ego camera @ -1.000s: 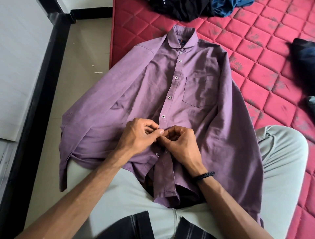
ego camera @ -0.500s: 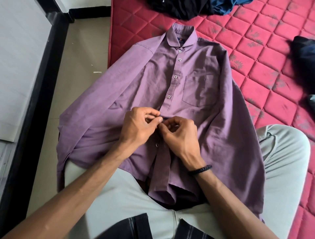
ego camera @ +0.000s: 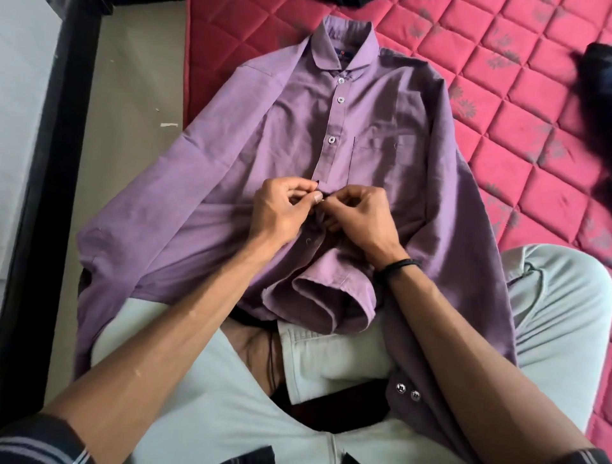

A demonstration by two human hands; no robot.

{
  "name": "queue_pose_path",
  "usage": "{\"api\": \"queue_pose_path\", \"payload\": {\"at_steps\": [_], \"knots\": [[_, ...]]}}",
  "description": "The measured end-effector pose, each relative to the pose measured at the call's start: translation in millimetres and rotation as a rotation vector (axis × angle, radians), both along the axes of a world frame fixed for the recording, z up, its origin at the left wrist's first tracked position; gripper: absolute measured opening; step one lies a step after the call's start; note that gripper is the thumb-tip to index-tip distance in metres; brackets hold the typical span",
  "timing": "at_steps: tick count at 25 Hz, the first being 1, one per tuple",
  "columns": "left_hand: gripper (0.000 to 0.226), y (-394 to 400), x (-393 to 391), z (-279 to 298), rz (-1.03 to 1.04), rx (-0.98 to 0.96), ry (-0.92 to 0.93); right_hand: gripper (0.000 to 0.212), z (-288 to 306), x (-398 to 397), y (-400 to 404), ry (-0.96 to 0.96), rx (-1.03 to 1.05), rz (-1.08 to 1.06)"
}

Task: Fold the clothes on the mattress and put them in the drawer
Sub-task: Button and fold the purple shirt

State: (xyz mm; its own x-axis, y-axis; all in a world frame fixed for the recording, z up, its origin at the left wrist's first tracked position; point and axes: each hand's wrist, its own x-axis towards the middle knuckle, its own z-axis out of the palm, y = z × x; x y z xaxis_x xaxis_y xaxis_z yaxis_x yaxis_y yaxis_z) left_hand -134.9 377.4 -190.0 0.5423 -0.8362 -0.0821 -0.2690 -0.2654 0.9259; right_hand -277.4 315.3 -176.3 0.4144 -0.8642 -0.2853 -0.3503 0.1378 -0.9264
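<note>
A purple long-sleeved shirt [ego camera: 281,132] lies front up, its collar on the red quilted mattress [ego camera: 516,109] and its hem over my crossed legs. Three upper buttons are fastened. My left hand [ego camera: 281,212] and my right hand [ego camera: 361,215] meet at the shirt's placket, just below the chest pocket. Each pinches the placket fabric between thumb and fingers around a button. The hem hangs open below my hands. The left sleeve drapes off the mattress onto the floor. The right sleeve's cuff with two buttons lies by my right forearm.
A dark garment [ego camera: 596,69] lies on the mattress at the far right. More dark cloth [ego camera: 351,2] shows at the top edge. Bare beige floor [ego camera: 132,99] runs along the mattress's left side, bounded by a black frame [ego camera: 43,185].
Both hands have moved up the placket toward the collar, from one button to a higher one. The camera has leaned closer and the hem has bunched up over my legs.
</note>
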Motion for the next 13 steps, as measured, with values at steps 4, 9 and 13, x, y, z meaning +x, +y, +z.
{"api": "queue_pose_path", "payload": {"at_steps": [4,9,13], "knots": [[0.016,-1,10,-1,-0.145,-0.082,0.100,0.017,6,-1,-9,-0.179,0.326,-0.059],[0.013,2,14,2,-0.177,-0.066,0.044,0.014,8,-8,-2,-0.294,0.412,-0.051],[0.010,30,29,15,-0.179,0.133,-0.255,0.042,17,-7,33,-0.060,-0.059,-0.115]]}}
